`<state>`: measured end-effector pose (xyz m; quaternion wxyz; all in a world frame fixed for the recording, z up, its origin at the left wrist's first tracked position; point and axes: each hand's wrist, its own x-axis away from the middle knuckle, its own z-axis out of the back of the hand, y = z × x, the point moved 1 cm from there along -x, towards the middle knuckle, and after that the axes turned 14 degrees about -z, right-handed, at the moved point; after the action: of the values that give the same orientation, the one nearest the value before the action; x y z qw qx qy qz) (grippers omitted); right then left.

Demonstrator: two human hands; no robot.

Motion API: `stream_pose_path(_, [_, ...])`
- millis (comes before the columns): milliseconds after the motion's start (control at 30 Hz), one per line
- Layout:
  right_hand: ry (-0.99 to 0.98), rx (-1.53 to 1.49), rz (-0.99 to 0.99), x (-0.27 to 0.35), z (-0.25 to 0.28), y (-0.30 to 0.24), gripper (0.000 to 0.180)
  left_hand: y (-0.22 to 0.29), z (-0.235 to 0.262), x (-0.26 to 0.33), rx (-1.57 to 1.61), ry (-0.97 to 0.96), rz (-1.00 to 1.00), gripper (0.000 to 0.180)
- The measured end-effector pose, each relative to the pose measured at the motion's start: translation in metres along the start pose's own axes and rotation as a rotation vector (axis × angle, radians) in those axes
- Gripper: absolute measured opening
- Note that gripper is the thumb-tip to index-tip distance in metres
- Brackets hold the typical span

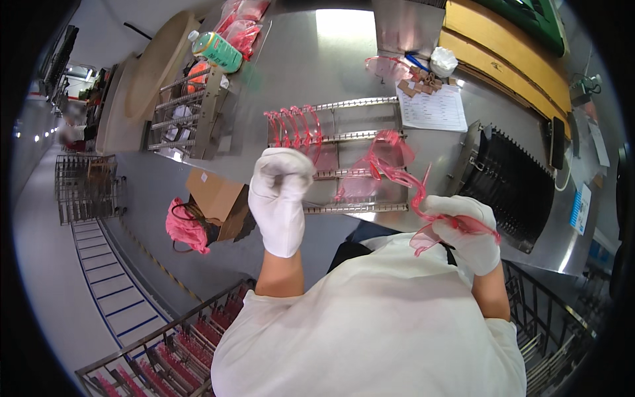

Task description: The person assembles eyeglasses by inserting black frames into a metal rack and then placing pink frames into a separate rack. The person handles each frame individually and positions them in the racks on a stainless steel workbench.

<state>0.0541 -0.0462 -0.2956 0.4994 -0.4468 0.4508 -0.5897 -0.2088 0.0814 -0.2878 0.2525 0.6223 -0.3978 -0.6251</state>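
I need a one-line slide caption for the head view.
Gloved right hand holding pink plastic, left hand near a metal rack.

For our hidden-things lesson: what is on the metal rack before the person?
Curved pink pieces stand at the far left of the metal rack; a translucent pink piece overlaps its right half. The left hand hides what's at near left.

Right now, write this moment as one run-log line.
left grip: curled near slotted metal rack; right grip: holding pink plastic piece; rack: curved pink pieces, left end
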Motion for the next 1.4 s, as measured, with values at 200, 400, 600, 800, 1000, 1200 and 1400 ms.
stream_pose_path(200, [0.028,0.499,0.242,0.006,0.002,-0.010,0.046,0.009,-0.019,0.001,-0.349,-0.491,-0.167,0.101])
stream_pose_path(400, [0.029,0.582,0.325,0.012,-0.002,-0.003,0.053,0.000,-0.027,0.016,-0.419,-0.406,-0.371,0.085])
stream_pose_path(600, [-0.007,0.562,0.320,0.011,-0.006,0.000,0.054,-0.001,-0.027,0.016,-0.467,-0.354,-0.402,0.071])
stream_pose_path(800, [-0.072,0.520,0.286,0.006,-0.005,0.000,0.056,-0.002,-0.026,0.018,-0.500,-0.352,-0.292,0.066])
stream_pose_path(1000, [-0.078,0.463,0.261,0.002,-0.007,0.001,0.053,-0.009,-0.031,0.019,-0.562,-0.329,-0.203,0.061])
stream_pose_path(1200, [-0.165,0.501,0.157,0.000,-0.002,0.012,0.073,-0.025,-0.031,0.027,-0.443,-0.238,-0.069,0.054])
stream_pose_path(1400, [-0.157,0.460,0.159,-0.002,-0.004,0.009,0.060,-0.029,-0.031,0.030,-0.377,-0.196,0.069,0.049])
